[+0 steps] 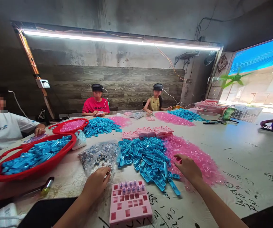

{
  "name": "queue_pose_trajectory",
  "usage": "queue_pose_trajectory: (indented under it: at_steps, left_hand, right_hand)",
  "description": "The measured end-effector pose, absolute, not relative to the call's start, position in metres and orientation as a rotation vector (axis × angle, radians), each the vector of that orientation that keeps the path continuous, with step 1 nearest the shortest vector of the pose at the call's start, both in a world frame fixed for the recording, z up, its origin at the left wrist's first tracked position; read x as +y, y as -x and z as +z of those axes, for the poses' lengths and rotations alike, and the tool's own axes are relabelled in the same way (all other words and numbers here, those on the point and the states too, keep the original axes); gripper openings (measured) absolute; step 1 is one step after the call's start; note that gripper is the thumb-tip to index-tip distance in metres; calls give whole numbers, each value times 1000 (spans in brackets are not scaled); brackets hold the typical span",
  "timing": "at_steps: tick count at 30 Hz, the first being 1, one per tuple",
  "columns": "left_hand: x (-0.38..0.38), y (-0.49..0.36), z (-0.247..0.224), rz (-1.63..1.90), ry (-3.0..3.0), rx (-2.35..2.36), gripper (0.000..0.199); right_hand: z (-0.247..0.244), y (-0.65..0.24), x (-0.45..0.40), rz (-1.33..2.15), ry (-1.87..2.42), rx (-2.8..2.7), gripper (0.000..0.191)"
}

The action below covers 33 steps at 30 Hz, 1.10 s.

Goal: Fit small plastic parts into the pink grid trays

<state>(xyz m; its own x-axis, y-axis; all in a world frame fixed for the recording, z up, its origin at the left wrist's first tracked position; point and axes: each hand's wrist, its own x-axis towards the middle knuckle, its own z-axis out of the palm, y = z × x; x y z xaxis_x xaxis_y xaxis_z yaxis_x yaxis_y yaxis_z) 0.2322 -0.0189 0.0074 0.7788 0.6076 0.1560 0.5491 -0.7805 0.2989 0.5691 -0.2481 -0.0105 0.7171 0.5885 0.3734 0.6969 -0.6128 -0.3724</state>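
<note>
Pink plastic forms the tray [136, 212], lying close to the tabletop [245, 152]'s near edge; small purple-tinted bits [133, 189] stand in two rows toward its far edge, while the slots [127, 213] nearer me are bare. I judge the step in hand to be loading it, partly done. My left hand [99, 177] is at the bag [98, 155]'s near side, fingers curled; I cannot tell whether they pinch anything. My right hand [188, 167] hovers at the left side of the pink heap [205, 158], thumb and fingers loosely parted, nothing visible between them. Blue pieces [148, 158] lie beyond the tray. The next move, I'd say, calls for a light fingertip pinch on one small piece, squared over its slot.
</note>
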Motion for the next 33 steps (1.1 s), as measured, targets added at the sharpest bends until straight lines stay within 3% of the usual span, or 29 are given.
queue_pose_trajectory:
  at_steps: [33]
  left_hand:
    - [-18, -233, 1, 332, -2721, 891, 25]
  right_hand:
    - [-6, -557, -239, -306, 2365, -1001, 18]
